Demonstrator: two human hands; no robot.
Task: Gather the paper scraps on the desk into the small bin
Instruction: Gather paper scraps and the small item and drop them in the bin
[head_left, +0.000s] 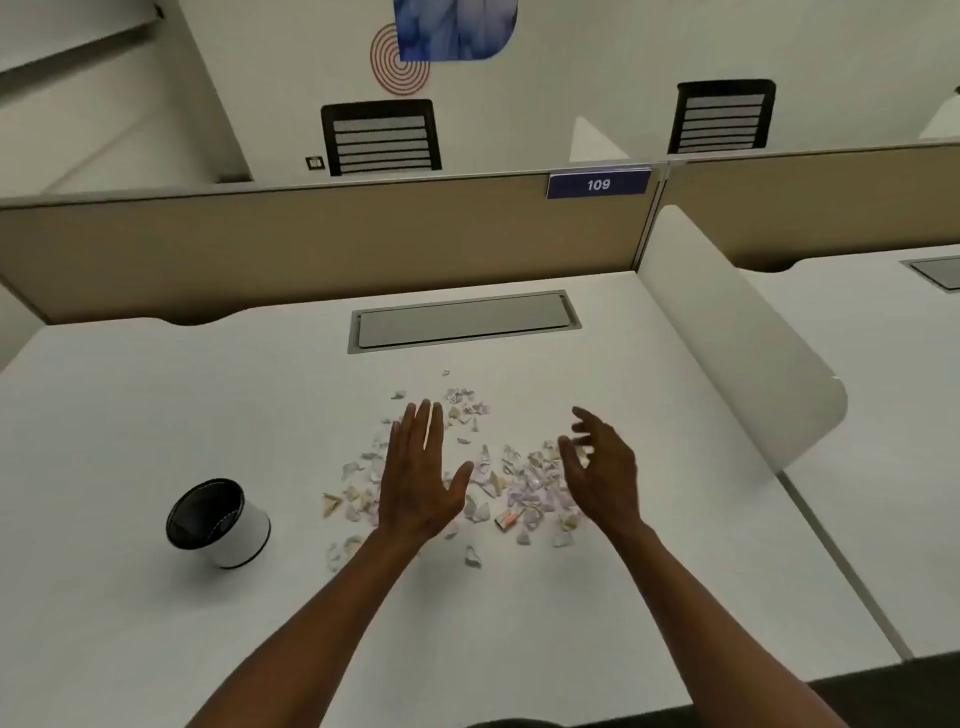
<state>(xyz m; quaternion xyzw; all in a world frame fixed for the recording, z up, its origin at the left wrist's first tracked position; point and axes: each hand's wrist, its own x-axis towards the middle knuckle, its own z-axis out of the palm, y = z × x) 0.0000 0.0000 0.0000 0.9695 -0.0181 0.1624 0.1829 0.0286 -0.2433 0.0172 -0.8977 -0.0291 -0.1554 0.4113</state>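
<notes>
Scraps (524, 486) lie between our spread, empty left hand (421, 480) and right hand (602, 473), bin (221, 522) lying off to our left.

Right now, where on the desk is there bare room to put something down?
Bare: the desk left of the scraps, behind the bin, and the near strip between the forearms. Crowded: the middle, under the left hand and right hand.

"109" on blue partition sign (598, 184)
</notes>
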